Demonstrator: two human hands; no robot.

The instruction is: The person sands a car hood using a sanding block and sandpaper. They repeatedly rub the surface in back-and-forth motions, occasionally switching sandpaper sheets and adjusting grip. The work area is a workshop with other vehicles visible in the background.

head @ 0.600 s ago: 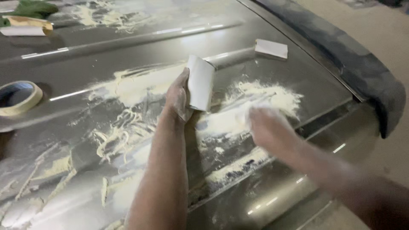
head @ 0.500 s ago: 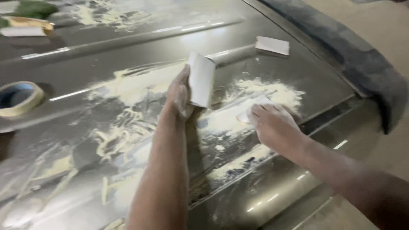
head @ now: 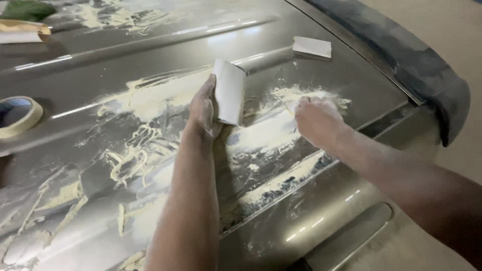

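Note:
My left hand holds a folded white sheet of sandpaper upright above a dark car body panel. My right hand is pressed on the panel, fingers curled over a patch of pale filler dust; whether it grips anything is hidden. Both hands are dusted white. Pale filler smears streak the panel around and left of my left hand.
A roll of masking tape lies at the left edge. A white sanding block rests on the panel beyond my right hand. A dark spoiler borders the panel on the right. A green cloth and another folded paper sit far left.
My right hand has moved forward and left across the dusty patch, toward the panel's ridge. My left hand keeps the sandpaper raised in about the same place.

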